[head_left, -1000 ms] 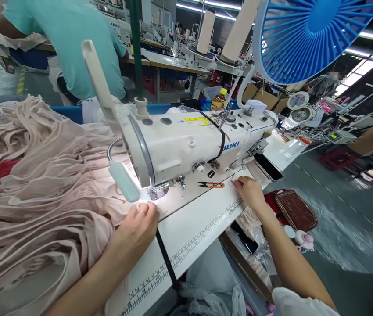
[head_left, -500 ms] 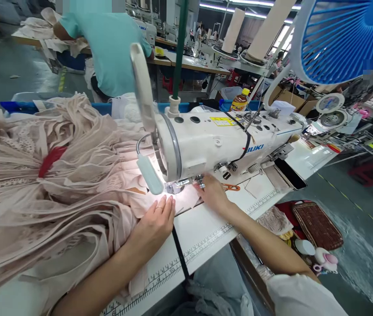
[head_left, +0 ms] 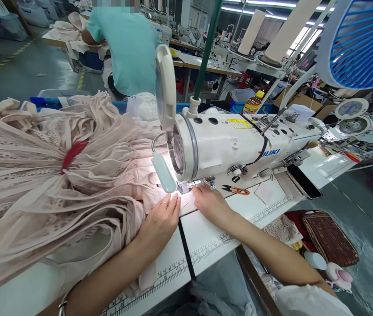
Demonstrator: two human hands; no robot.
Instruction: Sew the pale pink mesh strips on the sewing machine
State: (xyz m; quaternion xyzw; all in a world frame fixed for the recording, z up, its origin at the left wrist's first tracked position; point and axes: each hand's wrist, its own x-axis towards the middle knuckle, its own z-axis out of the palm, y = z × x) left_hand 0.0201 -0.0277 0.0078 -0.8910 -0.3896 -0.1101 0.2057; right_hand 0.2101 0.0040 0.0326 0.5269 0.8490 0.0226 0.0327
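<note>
Left hand (head_left: 163,216) fingers together, right hand (head_left: 211,203) curled, pinch unclear; slip toward far-side presser foot (head_left: 183,188) risks nips.

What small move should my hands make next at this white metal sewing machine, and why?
I'd probably smooth the pale pink cloth flat with your left hand: its fingers rest on the cloth close to the shiny metal presser foot, your right hand is close by on the other side, and I can't tell whether the cloth lies straight under the foot.
</note>
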